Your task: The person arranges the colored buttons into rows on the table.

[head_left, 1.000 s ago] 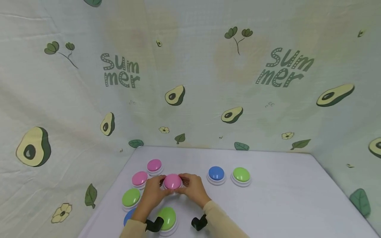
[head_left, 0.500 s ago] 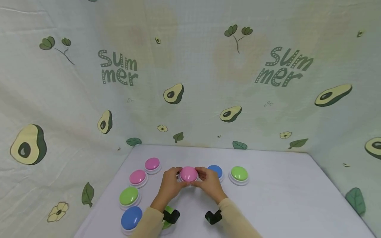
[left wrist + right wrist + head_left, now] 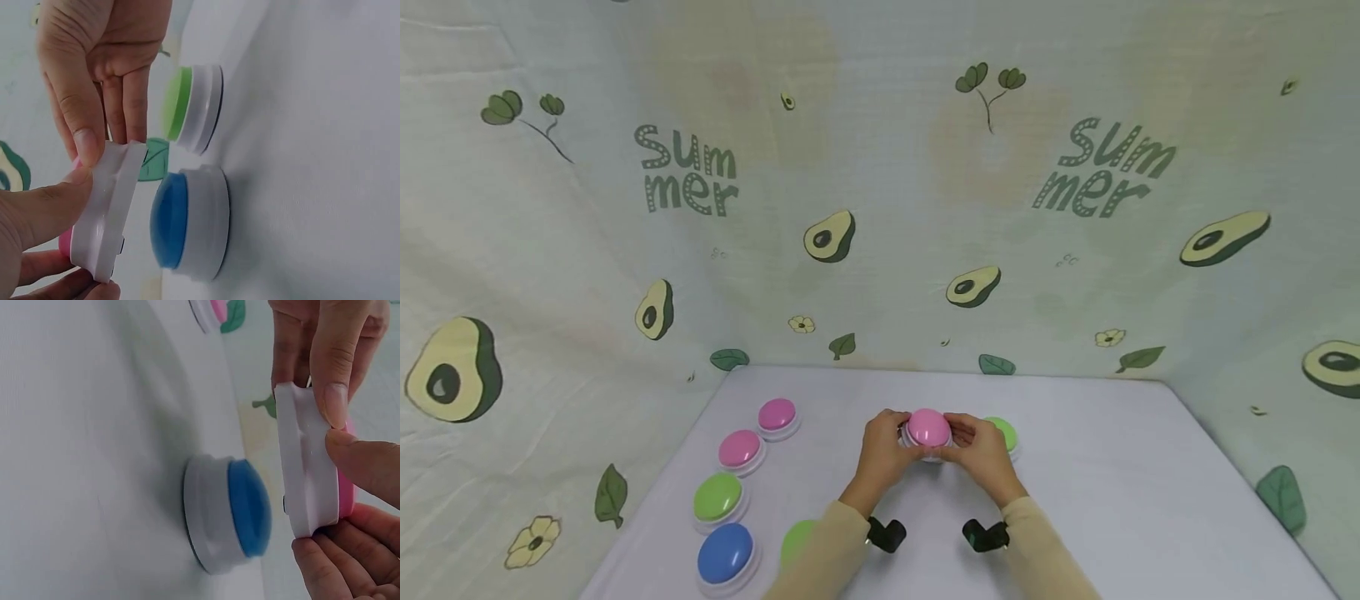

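A pink push button [image 3: 928, 428] with a white round base is held off the table between both hands. My left hand [image 3: 883, 454] grips its left side and my right hand [image 3: 983, 454] its right side, with the thumbs meeting at the near edge. In the left wrist view the white base [image 3: 106, 212] hangs slightly tilted above the surface. Below and beyond it stands a blue push button [image 3: 247, 506], which the hands hide in the head view. A green push button [image 3: 178, 103] sits beside the blue one, partly behind my right hand in the head view.
Along the table's left side stand two pink buttons [image 3: 777, 415], a green button [image 3: 717, 497] and a blue button [image 3: 725, 554]. Another green button [image 3: 795, 540] is partly covered by the left sleeve [image 3: 827, 554]. A printed cloth [image 3: 880, 167] hangs around the white table [image 3: 1120, 500].
Both hands have carried the pink button to the right, away from the left-hand buttons, until it is over the blue button. The view has shifted slightly.
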Action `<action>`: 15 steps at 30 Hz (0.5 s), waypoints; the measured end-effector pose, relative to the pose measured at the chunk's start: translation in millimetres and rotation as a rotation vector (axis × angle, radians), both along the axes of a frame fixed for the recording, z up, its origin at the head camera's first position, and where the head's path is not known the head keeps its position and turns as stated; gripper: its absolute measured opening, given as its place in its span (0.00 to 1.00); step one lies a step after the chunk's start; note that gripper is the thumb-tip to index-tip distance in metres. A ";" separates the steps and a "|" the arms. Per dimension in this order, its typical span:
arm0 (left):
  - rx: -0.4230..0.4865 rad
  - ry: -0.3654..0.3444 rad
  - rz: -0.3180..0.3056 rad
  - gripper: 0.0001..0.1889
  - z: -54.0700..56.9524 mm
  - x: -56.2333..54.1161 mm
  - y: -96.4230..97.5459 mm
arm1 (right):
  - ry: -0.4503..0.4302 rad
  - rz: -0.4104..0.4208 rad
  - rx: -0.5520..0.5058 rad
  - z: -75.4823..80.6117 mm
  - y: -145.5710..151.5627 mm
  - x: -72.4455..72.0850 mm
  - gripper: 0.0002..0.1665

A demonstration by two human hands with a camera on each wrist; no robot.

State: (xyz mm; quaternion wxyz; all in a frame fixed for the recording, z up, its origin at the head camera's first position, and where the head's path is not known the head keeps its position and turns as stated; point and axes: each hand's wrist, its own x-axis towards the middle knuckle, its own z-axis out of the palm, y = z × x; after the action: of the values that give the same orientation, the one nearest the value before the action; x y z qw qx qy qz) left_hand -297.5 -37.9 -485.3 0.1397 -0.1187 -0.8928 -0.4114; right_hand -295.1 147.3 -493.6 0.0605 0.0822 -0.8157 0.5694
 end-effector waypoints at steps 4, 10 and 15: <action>-0.025 0.032 -0.028 0.29 -1.7 -1.2 22.9 | -0.014 -0.029 0.019 2.0 23.1 3.2 0.37; 0.017 0.038 -0.054 0.28 -4.4 -2.4 55.0 | -0.023 -0.065 0.052 5.8 52.5 8.7 0.39; 0.124 0.019 -0.052 0.28 -8.2 1.4 81.4 | -0.035 -0.096 0.087 6.5 73.3 12.2 0.40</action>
State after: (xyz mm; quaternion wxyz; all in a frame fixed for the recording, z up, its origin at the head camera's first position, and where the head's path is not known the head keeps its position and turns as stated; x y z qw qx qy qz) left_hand -296.0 43.5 -493.5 0.1447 -0.1369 -0.8608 -0.4684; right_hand -282.8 220.5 -487.1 0.0699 0.0355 -0.8436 0.5312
